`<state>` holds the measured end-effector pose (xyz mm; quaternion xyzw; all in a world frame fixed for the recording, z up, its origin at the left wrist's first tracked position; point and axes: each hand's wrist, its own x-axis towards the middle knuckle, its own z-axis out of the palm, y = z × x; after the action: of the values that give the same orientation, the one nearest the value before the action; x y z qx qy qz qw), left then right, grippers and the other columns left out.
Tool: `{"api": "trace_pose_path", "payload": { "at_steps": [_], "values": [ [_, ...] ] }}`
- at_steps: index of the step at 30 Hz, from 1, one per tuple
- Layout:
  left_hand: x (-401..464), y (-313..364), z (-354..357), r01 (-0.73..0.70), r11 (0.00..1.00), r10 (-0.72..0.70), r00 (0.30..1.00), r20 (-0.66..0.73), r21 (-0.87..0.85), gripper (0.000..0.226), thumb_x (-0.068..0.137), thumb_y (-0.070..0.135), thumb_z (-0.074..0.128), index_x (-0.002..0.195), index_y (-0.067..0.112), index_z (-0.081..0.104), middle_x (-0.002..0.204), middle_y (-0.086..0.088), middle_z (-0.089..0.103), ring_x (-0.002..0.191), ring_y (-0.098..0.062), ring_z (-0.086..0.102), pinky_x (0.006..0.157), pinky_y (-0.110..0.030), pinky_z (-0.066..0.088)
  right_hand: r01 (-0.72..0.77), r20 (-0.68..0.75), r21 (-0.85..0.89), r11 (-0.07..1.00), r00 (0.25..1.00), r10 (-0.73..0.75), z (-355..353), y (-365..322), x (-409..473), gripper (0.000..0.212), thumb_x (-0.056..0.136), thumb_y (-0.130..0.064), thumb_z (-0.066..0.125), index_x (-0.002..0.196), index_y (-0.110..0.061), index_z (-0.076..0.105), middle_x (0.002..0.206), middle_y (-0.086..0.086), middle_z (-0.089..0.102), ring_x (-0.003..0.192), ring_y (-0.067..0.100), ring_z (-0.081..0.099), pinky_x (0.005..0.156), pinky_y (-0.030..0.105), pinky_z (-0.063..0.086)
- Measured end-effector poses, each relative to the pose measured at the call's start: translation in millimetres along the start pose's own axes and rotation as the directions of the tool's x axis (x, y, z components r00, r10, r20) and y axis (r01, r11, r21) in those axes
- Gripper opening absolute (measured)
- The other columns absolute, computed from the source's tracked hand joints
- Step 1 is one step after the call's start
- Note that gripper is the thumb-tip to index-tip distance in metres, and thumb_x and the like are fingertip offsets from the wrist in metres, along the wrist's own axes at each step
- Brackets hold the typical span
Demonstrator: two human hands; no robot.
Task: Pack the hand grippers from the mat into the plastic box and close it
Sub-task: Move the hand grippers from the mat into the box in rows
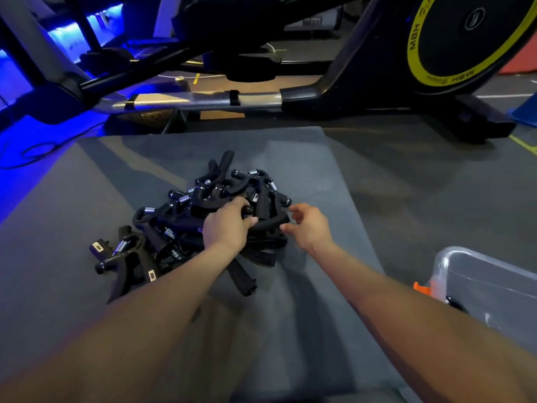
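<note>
An exercise bike [377, 68] fills the top of the frame, its dark frame matte, its round black flywheel ringed in yellow at the upper right, and a brushed metal rail crossing the upper middle. Blue light washes the upper left.

Below it, a grey mat [334, 175] with a soft, slightly fuzzy surface spreads over the centre and the lower part of the frame.

At the right edge, lower down, stands the plastic box [488, 286], clear and rounded at its corner, open at the top, with an orange clip on its near left side. Something dark lies inside; what it is cannot be told.

In the middle of the mat lies a heap of hand grippers [180, 210]: black, V-shaped, with padded handles and small bright coil springs. A few lie loose at the heap's lower left.

The left hand [225, 228] rests on the heap's right side, its fingers curled round a black handle.

The right hand [309, 228] is just right of the heap, fingers loosely spread and holding nothing, their tips beside the end of a curved handle.
</note>
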<state>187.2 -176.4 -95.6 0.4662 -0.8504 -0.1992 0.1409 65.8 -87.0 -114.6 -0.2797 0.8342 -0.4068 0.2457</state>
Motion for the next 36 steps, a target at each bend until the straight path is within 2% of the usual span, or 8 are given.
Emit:
{"api": "trace_pose_path", "payload": {
  "at_steps": [9, 14, 19, 23, 26, 29, 33, 36],
  "values": [
    [-11.2, 38.3, -10.4, -0.171, 0.966, 0.172, 0.985, -0.011, -0.193, 0.030, 0.080, 0.025, 0.068, 0.110, 0.024, 0.062, 0.107, 0.002, 0.066, 0.099, -0.022, 0.060, 0.081, -0.029, 0.041, -0.006, -0.108, 0.175, 0.984, 0.994, 0.026, -43.8, 8.1, -15.7, 0.038, 0.087, -0.025, 0.064, 0.119, -0.005, 0.061, 0.111, 0.012, 0.065, 0.104, 0.025, 0.060, 0.092, 0.028, 0.043],
    [-22.7, 65.9, -10.4, -0.263, 0.902, 0.289, 0.957, 0.027, -0.343, 0.022, 0.074, 0.016, 0.074, 0.094, 0.020, 0.065, 0.087, 0.002, 0.064, 0.086, -0.023, 0.060, 0.081, -0.033, 0.045, -0.058, -0.113, 0.255, 0.965, 0.990, 0.089, -93.4, 23.2, -32.5, 0.027, 0.091, -0.032, 0.056, 0.067, -0.018, 0.058, 0.062, -0.004, 0.049, 0.057, 0.012, 0.044, 0.064, 0.026, 0.038],
    [-40.8, 102.7, -1.5, -0.330, 0.839, 0.389, 0.920, 0.053, -0.433, 0.022, 0.071, 0.006, 0.075, 0.089, 0.016, 0.067, 0.085, 0.001, 0.065, 0.082, -0.020, 0.058, 0.080, -0.022, 0.043, -0.176, 0.072, 0.519, 0.836, 0.984, 0.162, -130.5, 45.1, -55.9, 0.021, 0.093, -0.018, 0.055, 0.079, -0.003, 0.059, 0.067, 0.010, 0.054, 0.059, 0.017, 0.054, 0.056, 0.020, 0.054],
    [-54.3, 132.5, 11.5, -0.313, 0.823, 0.403, 0.910, 0.099, -0.475, 0.027, 0.071, 0.002, 0.075, 0.094, 0.011, 0.066, 0.088, 0.002, 0.061, 0.085, -0.016, 0.055, 0.071, -0.012, 0.037, -0.170, 0.011, 0.640, 0.749, 0.977, 0.212, -153.7, 61.9, -67.9, 0.016, 0.089, 0.001, 0.056, 0.081, 0.013, 0.061, 0.073, 0.012, 0.055, 0.064, 0.020, 0.058, 0.057, 0.013, 0.055],
    [-66.7, 159.9, 32.5, -0.218, 0.867, 0.296, 0.949, 0.111, -0.448, 0.042, 0.071, 0.016, 0.079, 0.107, 0.007, 0.059, 0.103, 0.000, 0.052, 0.095, -0.016, 0.053, 0.076, -0.016, 0.036, -0.132, -0.139, 0.646, 0.752, 0.948, 0.286, -169.9, 77.3, -71.8, 0.023, 0.086, 0.006, 0.059, 0.104, 0.020, 0.059, 0.068, 0.008, 0.054, 0.045, 0.013, 0.059, 0.045, 0.009, 0.051],
    [-77.8, 183.7, 55.9, 0.109, 0.897, -0.004, 0.971, 0.239, -0.428, 0.057, 0.079, 0.044, 0.067, 0.111, -0.002, 0.056, 0.113, -0.014, 0.058, 0.106, -0.028, 0.057, 0.090, -0.031, 0.045, -0.106, -0.232, 0.597, 0.795, 0.926, 0.297, -185.5, 94.7, -75.4, 0.024, 0.085, 0.005, 0.061, 0.107, 0.015, 0.062, 0.070, 0.005, 0.057, 0.054, 0.011, 0.054, 0.049, 0.010, 0.049],
    [-87.9, 207.6, 76.9, 0.508, 0.435, -0.103, 0.849, 0.519, -0.744, 0.019, 0.092, 0.015, 0.056, 0.094, -0.004, 0.055, 0.093, -0.013, 0.055, 0.058, -0.018, 0.063, 0.056, -0.017, 0.055, -0.101, -0.229, 0.611, 0.785, 0.927, 0.297, -197.1, 107.4, -86.0, 0.015, 0.085, 0.007, 0.060, 0.074, -0.003, 0.064, 0.065, 0.001, 0.054, 0.060, 0.012, 0.050, 0.058, 0.014, 0.048],
    [-91.4, 219.1, 83.4, 0.531, 0.327, -0.116, 0.843, 0.525, -0.782, 0.024, 0.093, 0.002, 0.051, 0.069, 0.004, 0.049, 0.073, -0.005, 0.049, 0.059, -0.012, 0.049, 0.042, -0.009, 0.049, -0.090, -0.244, 0.570, 0.817, 0.931, 0.272, -203.4, 116.1, -91.4, 0.011, 0.083, 0.002, 0.064, 0.076, -0.006, 0.066, 0.067, 0.003, 0.058, 0.062, 0.013, 0.051, 0.068, 0.021, 0.049]
  ]
}}
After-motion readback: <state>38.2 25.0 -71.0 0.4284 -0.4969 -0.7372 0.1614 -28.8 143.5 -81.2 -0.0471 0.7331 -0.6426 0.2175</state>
